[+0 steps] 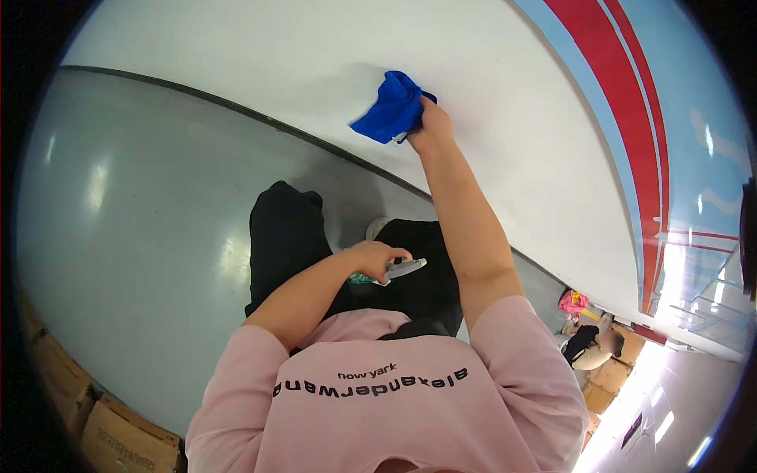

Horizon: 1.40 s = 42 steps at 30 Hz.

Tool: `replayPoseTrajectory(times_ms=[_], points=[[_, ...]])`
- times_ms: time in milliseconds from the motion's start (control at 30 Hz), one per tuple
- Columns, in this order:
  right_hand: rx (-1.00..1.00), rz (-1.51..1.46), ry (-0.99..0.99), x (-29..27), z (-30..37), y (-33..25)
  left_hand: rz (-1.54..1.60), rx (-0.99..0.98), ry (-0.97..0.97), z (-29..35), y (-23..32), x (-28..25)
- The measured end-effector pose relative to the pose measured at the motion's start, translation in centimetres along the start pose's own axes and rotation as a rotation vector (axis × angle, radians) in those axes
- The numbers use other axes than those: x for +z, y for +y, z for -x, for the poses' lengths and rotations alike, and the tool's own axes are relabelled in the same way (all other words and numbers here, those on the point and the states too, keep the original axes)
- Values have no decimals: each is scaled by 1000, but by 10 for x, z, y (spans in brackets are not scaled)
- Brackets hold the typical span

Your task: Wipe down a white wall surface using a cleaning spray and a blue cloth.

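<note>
Head cam, downward, rim v. unclear

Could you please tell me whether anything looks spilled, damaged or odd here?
Nothing stands out. The right hand holds a blue cloth at the white surface, which shows no visible damage; the left hand holds a pale object. Bright patches on the grey floor look like reflections.

Have a cloth [390, 109] in the right hand [433, 131], way out ahead by the wall [520, 126]. Have a handheld thing [405, 270] in the left hand [371, 258], closer in and more leftward. Get floor [150, 205] on the left, cartons [130, 438] at far lower left, plus another person [584, 344] beside boxes [604, 385], way off right.
</note>
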State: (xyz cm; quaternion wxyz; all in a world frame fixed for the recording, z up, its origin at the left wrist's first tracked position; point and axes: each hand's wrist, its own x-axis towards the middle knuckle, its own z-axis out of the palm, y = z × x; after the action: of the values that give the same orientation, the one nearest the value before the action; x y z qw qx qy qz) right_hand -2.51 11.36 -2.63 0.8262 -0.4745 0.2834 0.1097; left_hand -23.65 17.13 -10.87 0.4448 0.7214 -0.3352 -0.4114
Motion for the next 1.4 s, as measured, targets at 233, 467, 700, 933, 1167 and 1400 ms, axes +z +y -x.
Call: replayPoseTrajectory(times_ms=[233, 467, 700, 933, 1167, 1400], points=[[-149, 151, 182, -5, -14, 21, 1, 51, 43, -4, 1, -1], [-175, 134, 66, -2, 0, 4, -67, 18, 17, 5, 4, 0], [-184, 268, 176, 2, -1, -4, -29, 69, 26, -4, -3, 2], [-204, -14, -157, 34, 43, -54, -39, 52, -27, 0, 5, -5], [-241, 110, 63, 31, 28, -28, -6, 72, 15, -2, -6, 1], [-362, 97, -38, 28, 41, -43, -78, 61, -1, -2, -5, 3]])
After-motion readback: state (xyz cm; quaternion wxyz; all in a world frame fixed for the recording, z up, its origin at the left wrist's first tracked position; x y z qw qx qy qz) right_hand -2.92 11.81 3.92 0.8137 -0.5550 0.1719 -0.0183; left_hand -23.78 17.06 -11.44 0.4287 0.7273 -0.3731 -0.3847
